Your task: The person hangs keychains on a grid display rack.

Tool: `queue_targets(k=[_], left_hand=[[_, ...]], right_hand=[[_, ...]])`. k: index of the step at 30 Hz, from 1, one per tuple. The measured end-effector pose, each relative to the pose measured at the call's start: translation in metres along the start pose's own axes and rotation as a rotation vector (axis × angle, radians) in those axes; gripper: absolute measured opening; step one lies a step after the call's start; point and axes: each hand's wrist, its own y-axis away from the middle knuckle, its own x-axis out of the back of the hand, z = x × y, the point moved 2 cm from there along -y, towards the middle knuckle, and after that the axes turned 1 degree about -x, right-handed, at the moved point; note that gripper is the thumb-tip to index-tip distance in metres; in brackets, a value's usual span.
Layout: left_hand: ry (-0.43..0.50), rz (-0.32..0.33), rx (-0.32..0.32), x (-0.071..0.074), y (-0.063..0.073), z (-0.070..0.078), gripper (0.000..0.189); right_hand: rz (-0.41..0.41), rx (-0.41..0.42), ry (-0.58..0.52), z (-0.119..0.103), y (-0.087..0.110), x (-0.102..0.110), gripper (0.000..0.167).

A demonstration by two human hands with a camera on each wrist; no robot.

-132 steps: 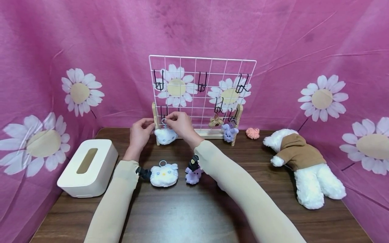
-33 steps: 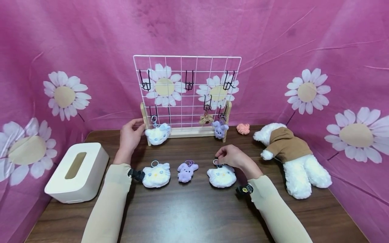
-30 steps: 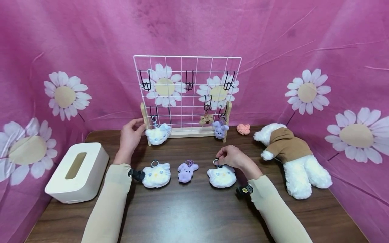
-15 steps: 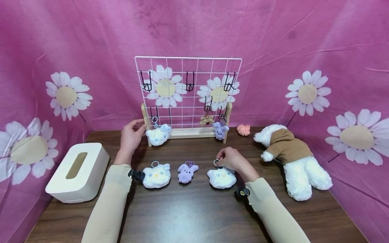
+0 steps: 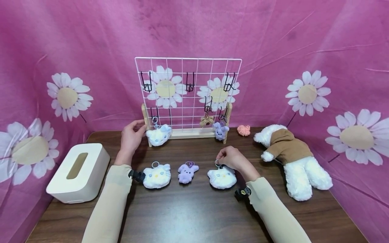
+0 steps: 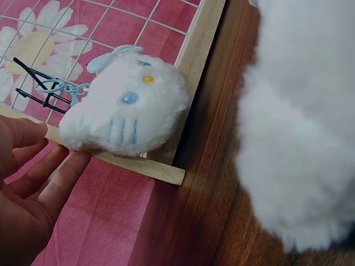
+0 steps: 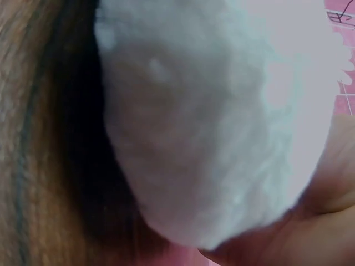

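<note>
My right hand (image 5: 232, 157) pinches the ring of a white cat plush keychain (image 5: 222, 177) low over the table. In the right wrist view its blurred fur (image 7: 216, 111) fills the middle. My left hand (image 5: 131, 137) touches the left wooden post (image 5: 146, 116) of the white wire grid rack (image 5: 182, 58), fingers nearly straight. Beside it, another white cat plush keychain (image 6: 133, 105) hangs from a black hook (image 6: 47, 86). A third white cat plush keychain (image 5: 156, 176) and a purple bunny plush keychain (image 5: 186, 173) lie on the table.
A brown flower-shaped keychain (image 5: 207, 120) and a purple bunny keychain (image 5: 220, 131) hang at the rack's lower right. Several black hooks (image 5: 190, 82) hold nothing. A coral fluffy item (image 5: 243, 130), a white plush in brown clothing (image 5: 293, 158) and a white tissue box (image 5: 78, 173) stand around.
Earlier, my right hand held a white cat plush's ring at the rack's lower left. That plush now hangs there; my right hand moved right and forward to another. My left hand stayed at the post.
</note>
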Motion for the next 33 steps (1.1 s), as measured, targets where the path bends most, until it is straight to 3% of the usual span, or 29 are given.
queue_targets(k=[17, 22, 33], left_hand=[[0.007, 0.002, 0.001, 0.001, 0.001, -0.001, 0.036], [0.012, -0.001, 0.003, 0.002, 0.0, -0.002, 0.036], [-0.018, -0.014, 0.004, 0.0, -0.001, 0.0, 0.037]], right_hand=[[0.013, 0.051, -0.1, 0.001, 0.008, 0.012, 0.011], [0.033, 0.115, -0.147, 0.001, 0.014, 0.017, 0.01], [0.092, 0.199, -0.092, -0.01, 0.028, 0.039, 0.007]])
